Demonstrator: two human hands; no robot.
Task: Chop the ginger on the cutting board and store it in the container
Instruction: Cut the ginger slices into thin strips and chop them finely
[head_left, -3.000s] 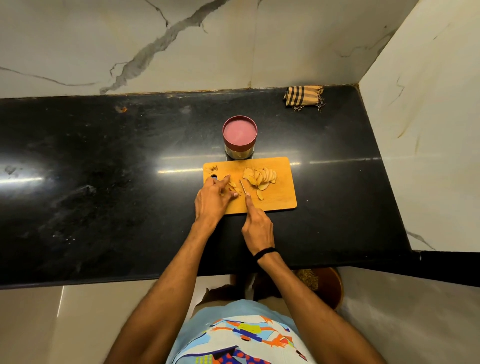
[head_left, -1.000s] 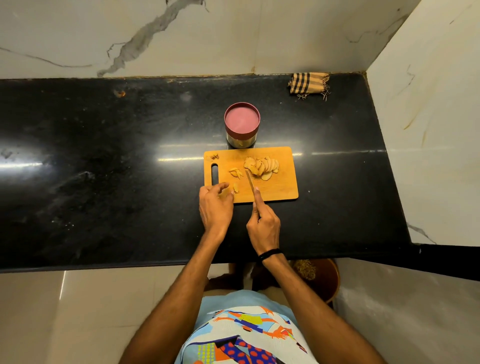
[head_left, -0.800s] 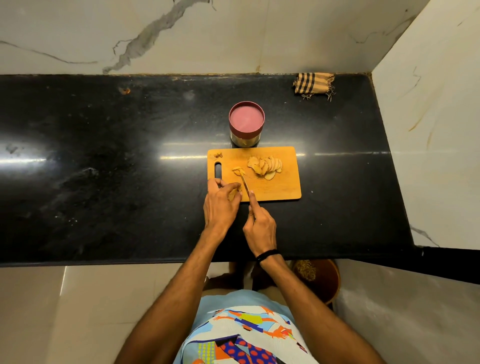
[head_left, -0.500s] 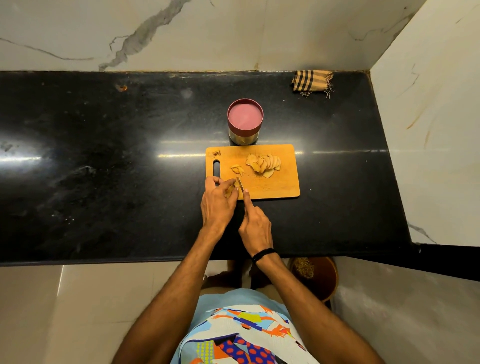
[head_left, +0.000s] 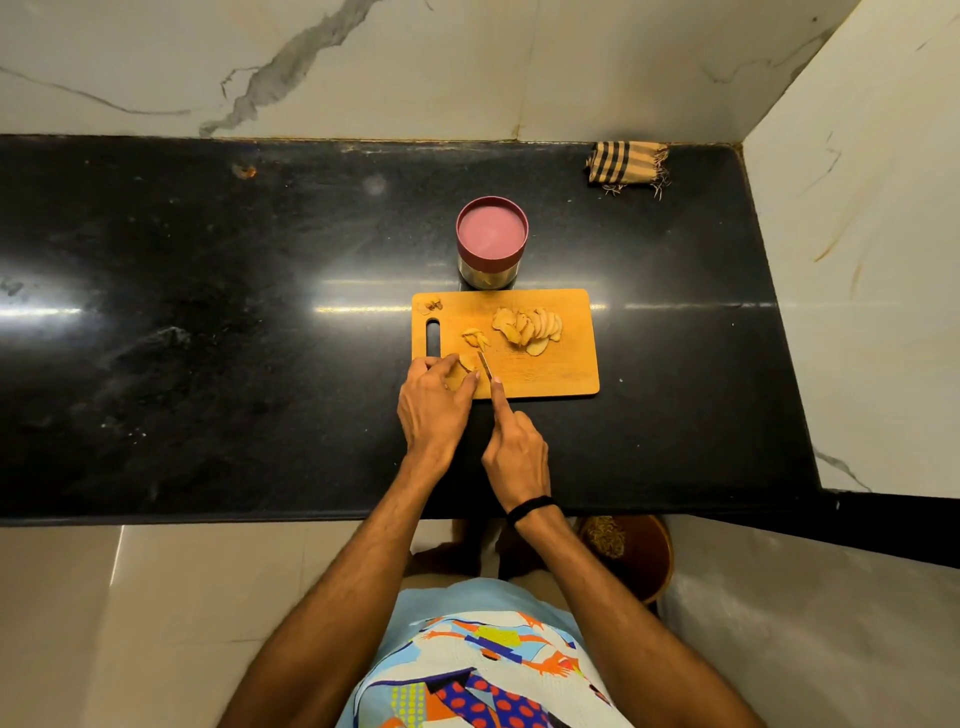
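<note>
A wooden cutting board (head_left: 561, 371) lies on the black counter. On it sit a fan of ginger slices (head_left: 529, 328) and a small pile of cut bits (head_left: 476, 338). My left hand (head_left: 434, 402) pinches a ginger piece (head_left: 466, 362) at the board's near left corner. My right hand (head_left: 514, 441) grips a knife (head_left: 485, 365), index finger along its spine, blade right beside the held piece. Behind the board stands a steel container with a closed maroon lid (head_left: 492, 235).
Ginger peel scraps (head_left: 432, 305) lie at the board's far left corner. A striped cloth (head_left: 626, 166) sits at the back right of the counter (head_left: 208, 338). Marble walls close off the back and right. A brown bin (head_left: 631, 551) stands on the floor below.
The knife went from beside the slice pile back to the near left corner, next to the piece my left hand holds. My left hand stayed at that corner.
</note>
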